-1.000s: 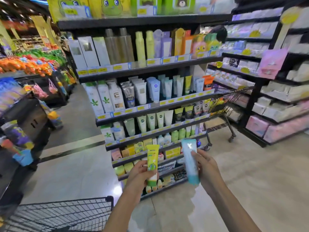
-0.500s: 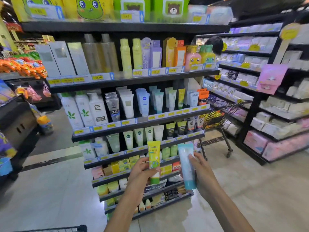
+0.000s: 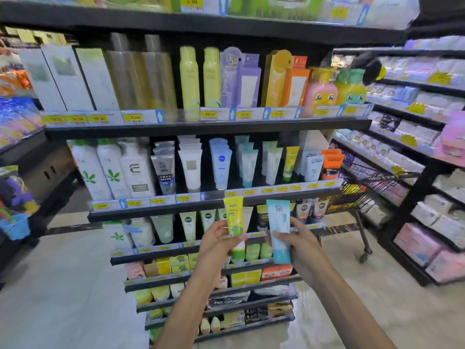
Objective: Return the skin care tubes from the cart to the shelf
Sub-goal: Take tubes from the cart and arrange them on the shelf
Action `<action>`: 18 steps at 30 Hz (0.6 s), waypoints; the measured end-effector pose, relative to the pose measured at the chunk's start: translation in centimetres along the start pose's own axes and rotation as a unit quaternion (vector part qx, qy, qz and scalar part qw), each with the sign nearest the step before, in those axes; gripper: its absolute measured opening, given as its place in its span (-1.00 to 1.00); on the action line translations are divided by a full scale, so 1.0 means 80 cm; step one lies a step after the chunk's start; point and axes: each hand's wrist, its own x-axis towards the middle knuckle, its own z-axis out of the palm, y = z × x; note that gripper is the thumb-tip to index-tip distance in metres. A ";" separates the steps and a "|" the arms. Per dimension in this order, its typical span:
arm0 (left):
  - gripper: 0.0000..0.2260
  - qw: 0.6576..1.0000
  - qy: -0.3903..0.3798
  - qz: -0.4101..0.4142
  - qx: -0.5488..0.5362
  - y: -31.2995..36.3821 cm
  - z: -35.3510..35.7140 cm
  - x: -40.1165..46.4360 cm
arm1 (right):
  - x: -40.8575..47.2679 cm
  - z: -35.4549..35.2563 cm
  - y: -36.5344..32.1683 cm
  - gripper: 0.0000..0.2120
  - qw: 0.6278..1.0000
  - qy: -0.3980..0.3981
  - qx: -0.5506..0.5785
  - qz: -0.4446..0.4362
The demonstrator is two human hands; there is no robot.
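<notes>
left hand [image 3: 218, 240]: you held the yellow tube [image 3: 234, 225] upright, cap down, fingers wrapped round its lower half, label out toward the shelf [image 3: 251, 196]. Looked like you kept it that way to match it against the stock.
right hand [image 3: 298, 240]: gripped the blue tube [image 3: 278, 231] the same way, cap down, thumb across the front. It sat just beside the yellow one, apart from it.
tube position: both were in the air in front of the tube rows, near the price rail, neither on a shelf yet.
yellow match: a similar yellow tube [image 3: 289, 162] stood on the tube shelf, right of centre. Likely your slot; judgement only.
blue match: pale teal tubes [image 3: 249, 167] stood mid-shelf. Probably the home for the blue one; print was too blurred to confirm.
cart: a cart [image 3: 370, 187] stood on the right past the shelf end. Couldn't tell if it was yours.
progress: early. Both tubes in hand, none placed.
risk: rows were packed, so pushing one in could tip its neighbours.
</notes>
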 end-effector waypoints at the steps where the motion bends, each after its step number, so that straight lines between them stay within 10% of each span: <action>1: -0.29 1.000 0.002 0.002 0.000 0.002 0.004 0.007 | 0.011 -0.003 -0.003 -0.50 1.000 -0.005 0.007 -0.001; 18: -0.67 0.993 0.087 0.050 0.067 0.014 0.142 0.111 | 0.177 -0.120 -0.074 -0.60 0.998 -0.033 -0.050 -0.018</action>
